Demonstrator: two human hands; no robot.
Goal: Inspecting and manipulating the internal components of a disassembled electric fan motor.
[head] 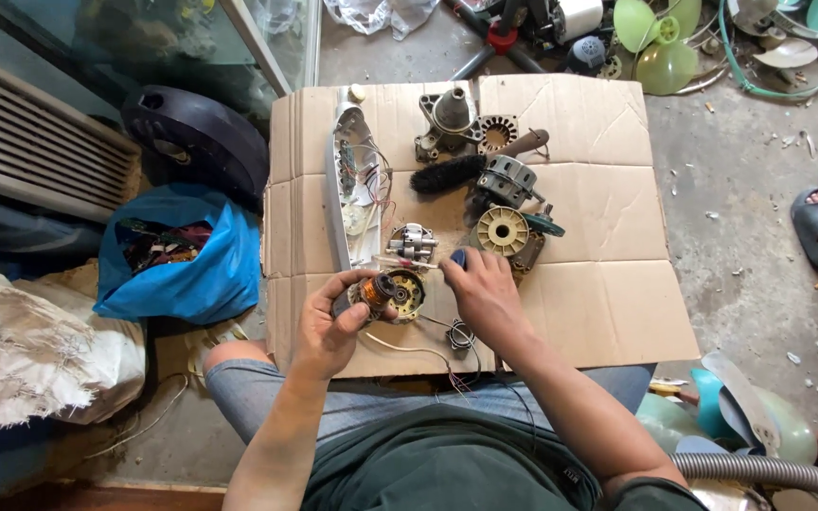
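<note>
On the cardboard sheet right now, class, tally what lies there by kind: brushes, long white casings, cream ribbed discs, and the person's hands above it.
Brushes: 1, the black brush
Long white casings: 1
Cream ribbed discs: 1
Hands: 2, left hand and right hand
Total: 5
</note>
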